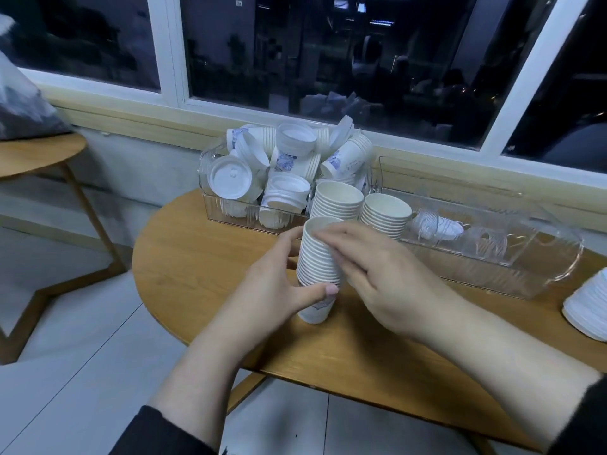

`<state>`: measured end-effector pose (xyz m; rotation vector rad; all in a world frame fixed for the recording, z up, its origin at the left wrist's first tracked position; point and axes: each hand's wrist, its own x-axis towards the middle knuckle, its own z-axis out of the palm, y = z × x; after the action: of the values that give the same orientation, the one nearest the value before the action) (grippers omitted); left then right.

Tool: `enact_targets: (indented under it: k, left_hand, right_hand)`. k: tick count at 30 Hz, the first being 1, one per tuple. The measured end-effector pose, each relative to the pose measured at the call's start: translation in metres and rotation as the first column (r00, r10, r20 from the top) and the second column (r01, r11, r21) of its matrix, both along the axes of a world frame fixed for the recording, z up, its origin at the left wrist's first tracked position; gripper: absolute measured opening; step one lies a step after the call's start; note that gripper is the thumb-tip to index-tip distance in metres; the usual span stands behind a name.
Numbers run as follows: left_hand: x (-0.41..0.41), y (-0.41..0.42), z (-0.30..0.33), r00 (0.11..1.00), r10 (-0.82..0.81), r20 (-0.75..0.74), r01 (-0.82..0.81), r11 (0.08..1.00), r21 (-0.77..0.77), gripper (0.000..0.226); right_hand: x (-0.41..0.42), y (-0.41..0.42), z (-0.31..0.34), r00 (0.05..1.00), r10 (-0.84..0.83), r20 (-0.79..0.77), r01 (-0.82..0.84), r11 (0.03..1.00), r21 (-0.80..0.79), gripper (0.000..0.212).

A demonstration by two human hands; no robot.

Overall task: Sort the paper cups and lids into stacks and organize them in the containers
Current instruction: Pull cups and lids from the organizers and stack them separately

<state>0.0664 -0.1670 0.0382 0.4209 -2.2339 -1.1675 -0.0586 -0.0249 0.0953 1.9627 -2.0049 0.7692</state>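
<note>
I'm looking down at the round wooden tabletop (pixel 203 257) under a dark window (pixel 328 60). At its back, the left bin (pixel 223 205) is heaped with a jumble of lids and cups (pixel 279 159), some cups lying on their sides. To the right lies a long clear bin (pixel 492 251), with only a few clear pieces in it that I can't make out. Just in front of the left bin stand two upright cup stacks, one (pixel 336 200) beside the other (pixel 384 213). At the far right edge sits a pile of lids (pixel 588 310), partly cut off.

Centre stage: a tall cup stack (pixel 317 257), tilted slightly, its base on the tabletop. My left hand (pixel 279 290) grips it low, thumb curled across the front and fingers round the far side. My right hand (pixel 371 267) rests on the stack's right side, fingers fairly straight and laid over the rims near the top.
</note>
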Motion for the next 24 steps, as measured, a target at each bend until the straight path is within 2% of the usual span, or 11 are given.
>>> enact_targets:
  k: [4, 6, 10, 14, 15, 16, 18, 20, 22, 24]
  left_hand:
    - [-0.003, 0.001, -0.006, 1.0, -0.003, 0.01, 0.003, 1.0, -0.007, 0.091]
    - [-0.005, 0.002, -0.007, 1.0, -0.005, 0.017, 0.006, 1.0, -0.021, 0.089]
    - [-0.008, -0.001, -0.009, 0.999, 0.043, 0.012, -0.043, 0.997, -0.061, 0.088]
    - [0.0, -0.005, -0.005, 1.0, 0.029, 0.007, -0.028, 0.999, -0.036, 0.103]
    - [0.002, -0.005, -0.002, 0.997, 0.071, -0.024, -0.072, 0.997, -0.041, 0.105]
    - [0.005, -0.004, 0.002, 0.986, 0.144, -0.086, -0.15, 0.986, -0.073, 0.101]
    - [0.011, 0.003, 0.014, 0.917, 0.238, -0.32, -0.315, 0.924, -0.216, 0.072]
    - [0.013, 0.025, 0.029, 0.816, 0.198, -0.543, -0.418, 0.85, -0.319, 0.039]
    - [0.004, 0.056, 0.037, 0.781, 0.101, -0.617, -0.395, 0.845, -0.361, 0.028]
    - [-0.018, 0.089, 0.037, 0.822, 0.023, -0.569, -0.281, 0.885, -0.371, 0.026]
  right_hand:
    - [0.005, 0.015, -0.025, 0.955, -0.112, 0.274, 0.189, 0.944, -0.271, 0.032]
    - [0.011, 0.019, -0.039, 0.916, -0.128, 0.38, 0.262, 0.908, -0.326, 0.029]
    - [0.02, 0.02, -0.058, 0.781, -0.064, 0.621, 0.233, 0.953, -0.195, 0.035]
    - [0.027, 0.024, -0.054, 0.722, -0.074, 0.688, 0.267, 0.947, -0.178, 0.036]
    - [0.027, 0.029, -0.054, 0.722, -0.099, 0.684, 0.294, 0.94, -0.174, 0.034]
    - [0.026, 0.037, -0.054, 0.724, -0.13, 0.678, 0.322, 0.932, -0.165, 0.032]
    - [0.021, 0.057, -0.057, 0.713, -0.185, 0.677, 0.363, 0.923, -0.131, 0.03]
    - [0.011, 0.082, -0.057, 0.701, -0.228, 0.676, 0.398, 0.911, -0.105, 0.028]
    - [-0.004, 0.108, -0.054, 0.693, -0.279, 0.665, 0.449, 0.888, -0.095, 0.024]
    - [-0.02, 0.132, -0.044, 0.685, -0.319, 0.655, 0.499, 0.861, -0.103, 0.021]
